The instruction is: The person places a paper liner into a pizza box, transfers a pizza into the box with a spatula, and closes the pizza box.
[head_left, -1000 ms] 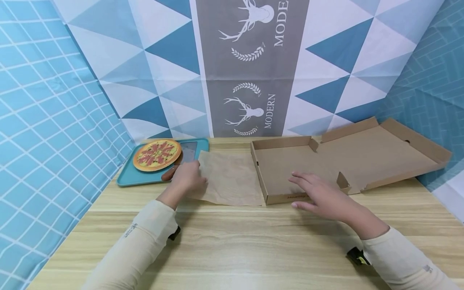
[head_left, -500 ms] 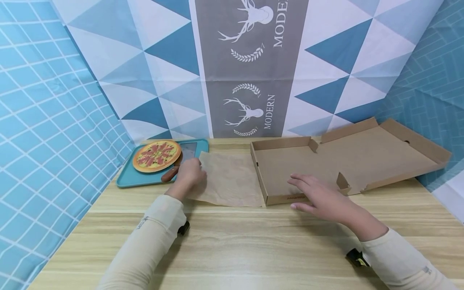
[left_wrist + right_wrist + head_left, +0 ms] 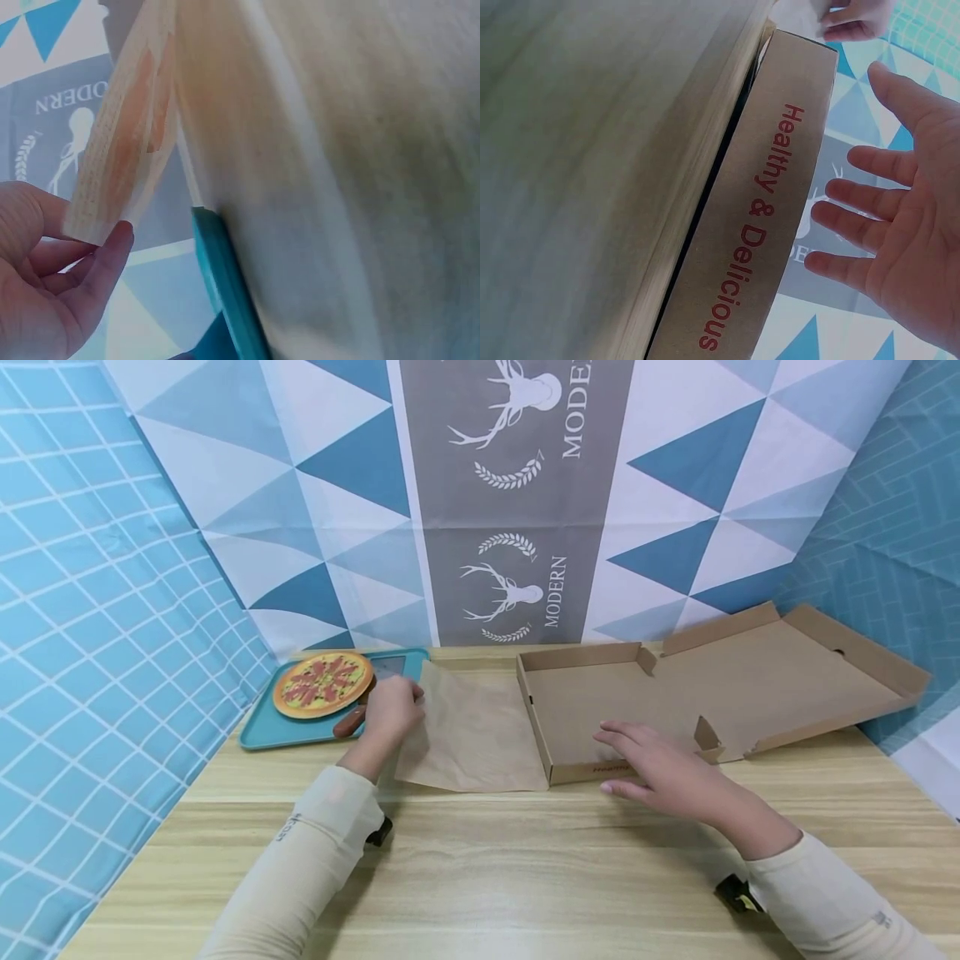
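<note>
Brown paper sheet (image 3: 476,731): spread across the tabletop (image 3: 480,885) between teal tray (image 3: 257,727) and cardboard pizza box (image 3: 577,693), its left edge up in the left hand (image 3: 392,710)!
Pinch: left fingers (image 3: 111,259) clamp on that edge, and the left wrist view shows the paper caught between them.
Paper to box: here's the key line, the sheet reaching rightward from the pinch, the box directly beyond; whether they touch, I can't tell.
Paper's lie: free side points right; the held edge runs front to back. Foreshortening hides any long axis.
Right hand (image 3: 663,768): fingers apart, gripping nothing, over the box's front side, well away from the pinch; the left is nearer the paper.
Box lid (image 3: 795,664): folded back, off to the right.
Pizza (image 3: 324,685): on the tray, brown handle (image 3: 349,722) beside it.
</note>
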A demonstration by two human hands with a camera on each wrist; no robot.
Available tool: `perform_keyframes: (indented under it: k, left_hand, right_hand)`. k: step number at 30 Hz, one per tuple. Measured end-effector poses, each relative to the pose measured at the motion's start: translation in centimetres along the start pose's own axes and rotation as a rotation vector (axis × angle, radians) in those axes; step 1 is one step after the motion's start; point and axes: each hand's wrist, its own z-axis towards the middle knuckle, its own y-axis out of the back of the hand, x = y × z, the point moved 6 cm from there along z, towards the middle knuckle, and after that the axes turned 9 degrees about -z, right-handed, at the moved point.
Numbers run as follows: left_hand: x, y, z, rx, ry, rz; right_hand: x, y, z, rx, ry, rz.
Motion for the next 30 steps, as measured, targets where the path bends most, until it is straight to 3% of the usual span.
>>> perform_keyframes:
  k: [10, 20, 30]
  left_hand:
    - [-1.4, 2.2, -0.9, -0.119, -0.062, -0.093]
    - [-2.2, 4.0, -2.4, -0.127, -0.031, -0.218]
    - [-2.9, 6.6, -4.0, -0.226, -0.088, -0.278]
  right_hand:
    - [-0.1, 0.3, -0.2, 0.023, -0.012, 0.034]
    - [-0.2, 0.5, -0.3, 0.017, -0.010, 0.034]
    - [-0.1, 0.7, -0.3, 0.004, -0.011, 0.003]
